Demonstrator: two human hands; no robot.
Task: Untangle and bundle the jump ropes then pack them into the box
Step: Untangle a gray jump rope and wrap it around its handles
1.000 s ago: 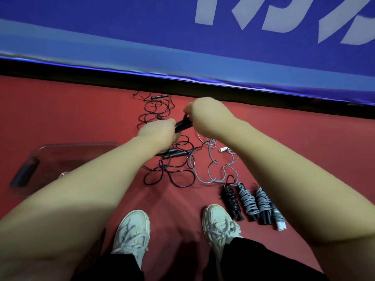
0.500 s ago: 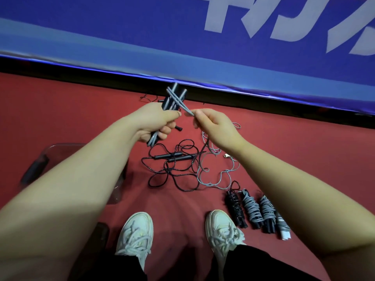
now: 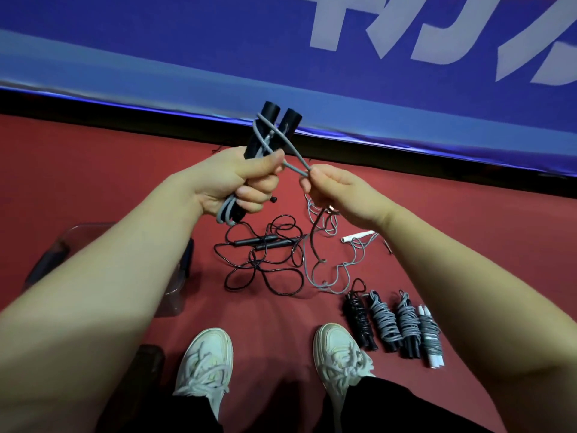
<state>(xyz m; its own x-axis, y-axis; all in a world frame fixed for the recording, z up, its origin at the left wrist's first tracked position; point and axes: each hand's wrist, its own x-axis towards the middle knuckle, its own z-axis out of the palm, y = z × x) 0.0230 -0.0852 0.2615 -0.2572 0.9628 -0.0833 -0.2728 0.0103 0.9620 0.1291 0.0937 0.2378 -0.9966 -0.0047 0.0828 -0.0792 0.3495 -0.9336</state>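
Fingers (image 3: 249, 198) of the left hand (image 3: 231, 179) are curled tight round two black handles (image 3: 281, 123), held side by side and pointing up and away. The right hand (image 3: 340, 195) pinches the grey cord (image 3: 290, 151) between thumb and fingertips, just beside the left thumb. One turn of cord already loops over the handles, and the rest trails down to the floor (image 3: 468, 229), where it lies slack.

What could go wrong, my guess: that trailing slack sits right next to the loose black rope (image 3: 262, 264) and seems to cross it in a spot or two, so pulling in more cord could drag the black one along or knot up. Also, if the pinch slips, the first turn probably pops off the handle tops since nothing locks it yet.

Four finished bundles (image 3: 393, 323) lie in a row by the right shoe. The clear box (image 3: 62, 242) is off to the left, mostly hidden behind the left arm.

Compared with a second ago, both hands have come up from the pile, and the handles now stand clear with the cord looped on them.
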